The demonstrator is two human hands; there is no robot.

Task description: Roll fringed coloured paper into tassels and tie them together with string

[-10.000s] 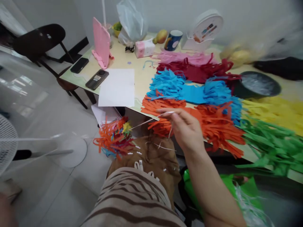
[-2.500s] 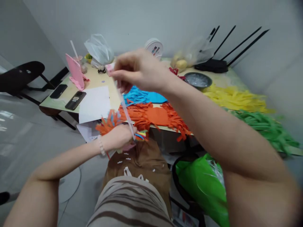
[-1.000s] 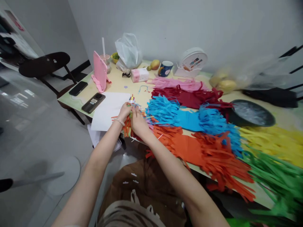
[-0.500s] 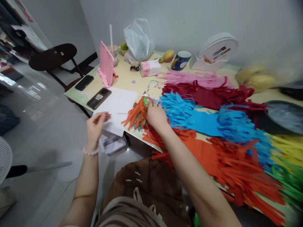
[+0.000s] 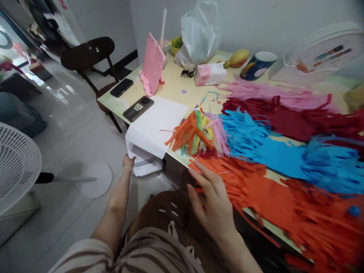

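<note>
My left hand (image 5: 129, 161) is low beside the table's left front edge, touching or close to the hanging corner of a white paper sheet (image 5: 159, 121). Its fingers are mostly hidden there. Just below is a white box-like holder (image 5: 148, 167) with papers in it. My right hand (image 5: 214, 193) is open, fingers spread and nothing held, over the near edge by the orange fringed paper (image 5: 270, 193). Beyond it lies a multicoloured tassel (image 5: 199, 132) of orange, green, yellow and pink strips, its tied top pointing away, a light blue cord (image 5: 209, 94) near it.
Blue (image 5: 284, 155), dark red (image 5: 292, 117) and pink fringed paper (image 5: 275, 93) cover the right side. A phone (image 5: 138, 109), another phone (image 5: 121, 88), a pink stand (image 5: 152, 64), a tissue pack (image 5: 209, 74) and a mug (image 5: 258, 66) stand behind. A fan (image 5: 17, 163) is at left.
My right hand has let go of the tassel and drawn back toward me, opening. My left hand has moved down to the table edge, and the paper's near corner now curls over it.
</note>
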